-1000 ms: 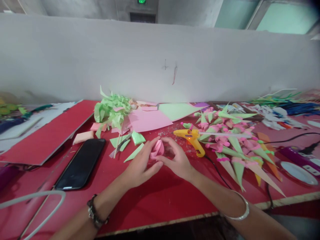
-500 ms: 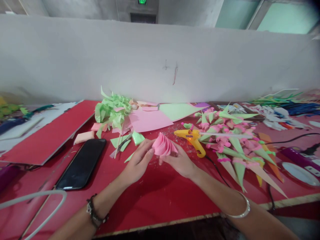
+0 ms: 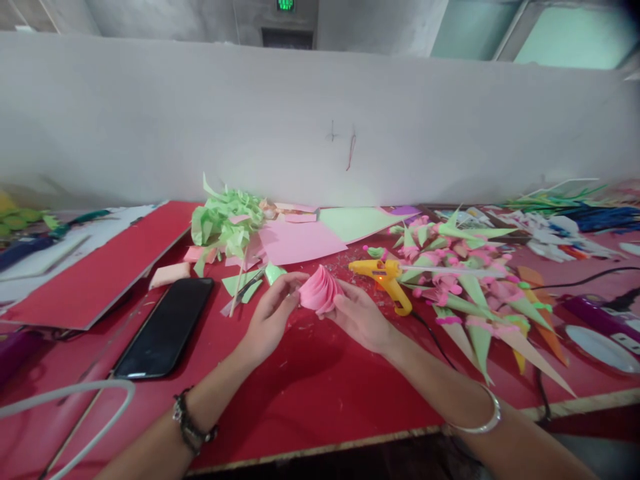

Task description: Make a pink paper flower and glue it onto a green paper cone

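A pink pleated paper piece [image 3: 321, 289], swirled to a point at the top, is held between my two hands above the red table. My left hand [image 3: 271, 317] grips its left side with thumb and fingers. On the other side my right hand [image 3: 361, 316] pinches its lower right edge, the thumb against the folds. Just right of my hands lies a yellow glue gun [image 3: 383, 272] with a small orange light on it. Left of my left hand are scissors [image 3: 249, 285] on green paper scraps, partly hidden.
A black phone [image 3: 165, 327] lies at the left, near a red board [image 3: 105, 267]. Crumpled green paper [image 3: 227, 217] and pink sheets [image 3: 300, 241] are at the back. Pink and green paper cones [image 3: 465, 280] pile up at the right, beside a white plate [image 3: 600, 348].
The pink paper piece has turned and shifted slightly left. My left hand has moved a little left, and my right hand's fingers have changed their hold on the folds.
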The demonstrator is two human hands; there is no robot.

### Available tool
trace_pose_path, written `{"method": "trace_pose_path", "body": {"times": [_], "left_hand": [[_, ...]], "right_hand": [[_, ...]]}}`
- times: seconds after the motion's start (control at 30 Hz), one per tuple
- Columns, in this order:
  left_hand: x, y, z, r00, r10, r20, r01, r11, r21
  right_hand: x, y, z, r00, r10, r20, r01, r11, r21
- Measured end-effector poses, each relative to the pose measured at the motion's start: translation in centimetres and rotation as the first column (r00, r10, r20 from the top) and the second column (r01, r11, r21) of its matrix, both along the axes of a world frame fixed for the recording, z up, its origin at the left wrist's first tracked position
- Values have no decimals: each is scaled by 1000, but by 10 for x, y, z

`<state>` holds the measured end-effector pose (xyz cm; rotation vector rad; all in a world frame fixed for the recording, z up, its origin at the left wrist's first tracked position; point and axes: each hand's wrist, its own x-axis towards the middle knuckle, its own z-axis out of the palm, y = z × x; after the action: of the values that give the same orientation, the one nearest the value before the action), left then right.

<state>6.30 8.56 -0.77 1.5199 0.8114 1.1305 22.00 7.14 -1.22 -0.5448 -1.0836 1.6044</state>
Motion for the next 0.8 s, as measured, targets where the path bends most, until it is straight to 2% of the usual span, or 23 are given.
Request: {"method": "trace_pose_path", "body": {"times": [0.17, 0.33, 0.4, 0.5, 0.6, 0.7, 0.8], "left_hand": [[-1, 2, -3, 993, -10, 114, 18, 997, -75], [0, 1, -1, 998, 4, 57, 0, 997, -72], [0, 0, 0, 997, 71, -18, -71, 997, -19], [-1, -2, 0, 973, 191, -128, -167, 970, 177], [-2, -5, -1, 963, 170, -209, -90, 934, 345], [0, -7, 0, 940, 109, -324, 33, 914, 404], [2, -7, 0, 907, 126, -402, 61, 905, 422]], "right_hand": [[3, 1, 1, 998, 60, 10, -59, 998, -7], [3, 2, -2, 998, 34, 50, -33, 999, -14], [2, 2, -3, 998, -10, 62, 11, 1000, -18], [1, 3, -4, 992, -78, 94, 78, 997, 6], [2, 2, -3, 971, -140, 196, 124, 988, 90], [2, 0, 0, 919, -228, 320, 159, 960, 229], [1, -2, 3, 884, -288, 367, 179, 936, 304]]}}
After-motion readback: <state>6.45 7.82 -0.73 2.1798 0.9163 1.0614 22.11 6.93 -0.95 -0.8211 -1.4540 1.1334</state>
